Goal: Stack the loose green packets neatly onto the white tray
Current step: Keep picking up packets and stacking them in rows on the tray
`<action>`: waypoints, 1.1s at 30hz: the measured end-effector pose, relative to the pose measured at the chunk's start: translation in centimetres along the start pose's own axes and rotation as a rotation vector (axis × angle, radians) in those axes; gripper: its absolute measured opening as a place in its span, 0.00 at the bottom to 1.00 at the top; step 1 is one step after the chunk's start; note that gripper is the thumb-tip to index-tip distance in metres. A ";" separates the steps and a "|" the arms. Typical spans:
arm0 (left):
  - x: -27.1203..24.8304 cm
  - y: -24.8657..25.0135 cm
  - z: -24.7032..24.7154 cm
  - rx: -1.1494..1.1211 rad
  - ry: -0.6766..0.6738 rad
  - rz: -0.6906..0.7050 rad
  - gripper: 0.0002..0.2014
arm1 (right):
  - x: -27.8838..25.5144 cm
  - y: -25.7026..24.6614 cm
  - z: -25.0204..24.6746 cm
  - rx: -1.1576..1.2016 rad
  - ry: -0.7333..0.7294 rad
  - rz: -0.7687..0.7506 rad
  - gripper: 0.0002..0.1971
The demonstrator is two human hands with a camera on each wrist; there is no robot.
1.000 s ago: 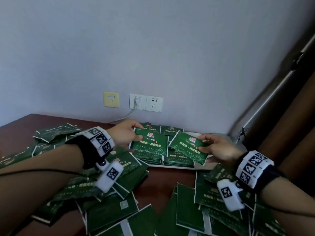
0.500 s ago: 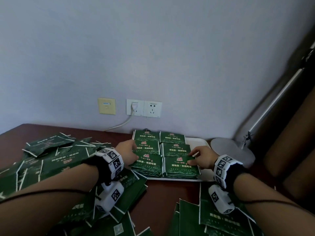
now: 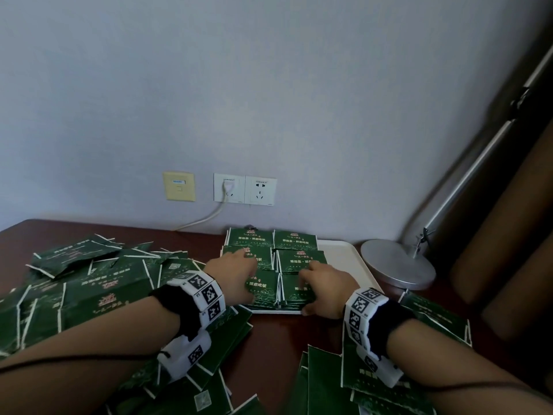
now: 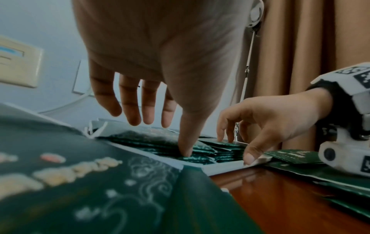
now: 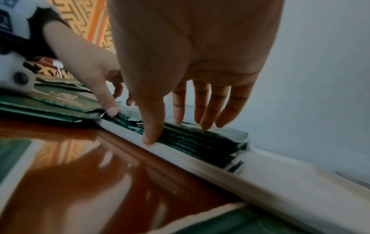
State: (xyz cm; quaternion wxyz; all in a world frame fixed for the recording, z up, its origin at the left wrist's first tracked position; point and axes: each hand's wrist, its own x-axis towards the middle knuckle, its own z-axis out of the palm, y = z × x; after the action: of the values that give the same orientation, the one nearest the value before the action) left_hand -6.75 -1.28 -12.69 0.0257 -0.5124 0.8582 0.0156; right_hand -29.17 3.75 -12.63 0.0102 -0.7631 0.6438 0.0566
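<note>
Left grip (image 3: 236,275): wide, fingers straight and spread over the near-left stack of green packets (image 3: 261,290) on the white tray (image 3: 344,259); in the left wrist view the thumb tip presses the front edge of that stack while the fingertips (image 4: 133,117) hang just above the packets, holding nothing.
Right grip (image 3: 324,290): wide, fingers (image 5: 208,110) straight, their tips resting on top of the near-right stack (image 3: 294,290); the thumb (image 5: 152,125) stands against the stack's front edge, touching the tray's near rim.
Stacked packets: six piles in two columns and three rows fill the left part of the tray; the two nearest piles lie under the two grips, the four others just beyond the fingertips.
White tray: directly under and ahead of both grips, its right part bare, to the right of the right grip.
Loose packets, left (image 3: 98,283): a wide heap on the table (image 3: 278,339), beside and under the left forearm.
Loose packets, right (image 3: 425,319): a smaller pile under and behind the right wrist.
Wrist bands: white marker bands on both wrists, just behind each grip.
Lamp base (image 3: 398,265): round, silver, to the right of the right grip, just past the tray's edge.
Wall sockets (image 3: 244,189): on the wall beyond both grips, one with a white plug and cable.
</note>
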 end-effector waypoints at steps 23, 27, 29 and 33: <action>-12.2 4.6 -1.6 -0.060 -0.454 0.287 0.39 | -9.4 -3.9 -2.3 0.090 -0.367 -0.118 0.44; -13.6 6.3 0.8 0.016 -0.509 0.303 0.46 | -10.5 -4.0 -0.6 0.097 -0.476 -0.076 0.54; -13.7 6.4 1.2 -0.024 -0.522 0.264 0.47 | -10.8 -3.7 -0.1 0.155 -0.452 -0.043 0.55; -14.2 5.9 1.6 -0.152 -0.517 0.193 0.42 | -11.4 -2.8 0.6 0.298 -0.335 -0.029 0.52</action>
State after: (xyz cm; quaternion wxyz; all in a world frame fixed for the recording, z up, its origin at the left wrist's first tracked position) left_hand -5.21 14.08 -13.38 0.2038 -0.4078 0.8643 0.2124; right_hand -28.31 15.50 -12.24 0.2305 -0.7422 0.6233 0.0868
